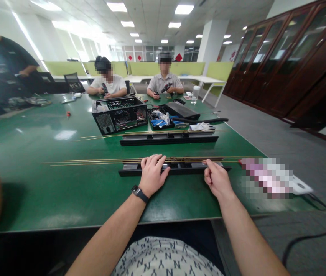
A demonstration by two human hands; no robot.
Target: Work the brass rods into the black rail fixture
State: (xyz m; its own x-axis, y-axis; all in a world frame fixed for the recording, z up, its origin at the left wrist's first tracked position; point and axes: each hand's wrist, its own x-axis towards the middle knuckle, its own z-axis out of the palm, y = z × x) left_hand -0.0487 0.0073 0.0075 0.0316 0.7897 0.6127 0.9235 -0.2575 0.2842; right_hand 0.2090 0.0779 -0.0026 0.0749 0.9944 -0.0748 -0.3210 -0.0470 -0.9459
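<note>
Several thin golden rods [94,163] lie lengthwise across a long black rail-like holder [128,172] on the green table, reaching well past both of its ends. My left hand [153,174], wearing a black watch [140,193], rests palm down over the holder's left half. Its fingers are spread and touch the rods. At the right half is my right hand [217,178], its index finger reaching to the rods and the other fingers curled in. Whatever those curled fingers may hold is hidden. Farther back stands a second black holder [168,141] with similar thin rods along it.
Beyond are an open black computer case [119,115], a black tray with blue-and-white gloves [160,119], a pale glove [201,127] and a clear jar [195,94]. A white power strip [301,186] lies at right. Two people sit opposite; another stands left.
</note>
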